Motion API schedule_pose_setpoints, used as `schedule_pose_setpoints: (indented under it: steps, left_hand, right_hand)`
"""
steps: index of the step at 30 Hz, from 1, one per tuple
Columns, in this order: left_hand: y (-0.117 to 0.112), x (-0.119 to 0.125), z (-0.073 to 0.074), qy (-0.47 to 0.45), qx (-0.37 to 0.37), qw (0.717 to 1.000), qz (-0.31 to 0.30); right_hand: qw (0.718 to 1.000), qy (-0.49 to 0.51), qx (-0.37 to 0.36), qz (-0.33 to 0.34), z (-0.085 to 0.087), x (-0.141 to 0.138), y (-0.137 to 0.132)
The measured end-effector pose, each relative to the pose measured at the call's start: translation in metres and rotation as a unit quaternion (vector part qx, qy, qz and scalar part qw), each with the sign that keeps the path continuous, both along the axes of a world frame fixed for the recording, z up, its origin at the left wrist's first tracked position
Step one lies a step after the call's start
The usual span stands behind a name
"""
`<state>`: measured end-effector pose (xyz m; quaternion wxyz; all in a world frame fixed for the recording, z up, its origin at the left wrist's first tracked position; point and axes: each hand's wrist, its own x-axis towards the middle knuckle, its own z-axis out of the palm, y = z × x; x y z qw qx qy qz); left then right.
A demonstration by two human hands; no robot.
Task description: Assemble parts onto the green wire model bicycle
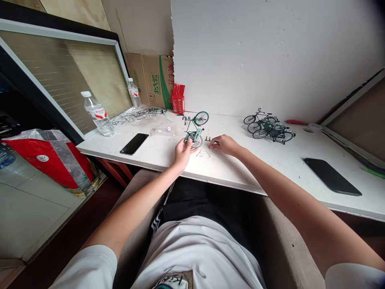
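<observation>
My left hand grips a small green model bicycle by its lower wheel, thumb in front. The model is held up over the white table, its other wheel pointing away from me. To the right, my right hand rests low on the tabletop, fingers bunched together; whatever their tips hold, if anything, is too small to make out. Close to those fingertips stand tiny dark parts. A few thin stick-like pieces lie on the table between the hands.
Several model bicycles stand at the back right. Phones lie at left and right. Behind are water bottles, dark part frames, clear plastic bags, a red box and a cardboard carton.
</observation>
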<state>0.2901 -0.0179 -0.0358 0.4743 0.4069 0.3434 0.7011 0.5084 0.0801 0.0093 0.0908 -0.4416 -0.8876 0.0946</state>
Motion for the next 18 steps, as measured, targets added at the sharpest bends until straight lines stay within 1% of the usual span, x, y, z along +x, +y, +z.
schedule_pose_setpoints:
  steps: [4, 6, 9, 11, 13, 15, 18]
  left_hand:
    - [0.000, 0.000, 0.001, 0.008, -0.012, 1.000, -0.011]
    - [-0.001, -0.001, 0.001, 0.010, -0.014, 1.000, -0.015]
    - [-0.001, -0.001, 0.001, 0.017, -0.014, 1.000, -0.019]
    - [-0.002, -0.001, 0.001, 0.021, -0.012, 1.000, -0.020]
    - [-0.002, 0.000, 0.002, 0.027, -0.009, 0.999, -0.019]
    - [-0.002, 0.002, 0.002, 0.035, -0.008, 0.999, -0.015]
    - [-0.004, 0.005, 0.001, 0.050, 0.002, 0.999, -0.015]
  right_hand:
    - [0.999, -0.035, 0.030, -0.007, -0.005, -0.001, -0.003]
    - [0.999, -0.015, 0.043, -0.005, -0.004, -0.001, -0.004]
    - [0.995, 0.077, 0.059, -0.008, 0.003, 0.000, -0.008]
    - [0.987, 0.152, 0.056, -0.016, 0.008, 0.001, -0.014]
    - [0.972, 0.232, 0.030, -0.023, 0.011, 0.001, -0.022]
    - [0.950, 0.311, 0.002, -0.018, 0.012, 0.000, -0.033]
    - [0.923, 0.382, -0.036, -0.002, 0.010, -0.007, -0.054]
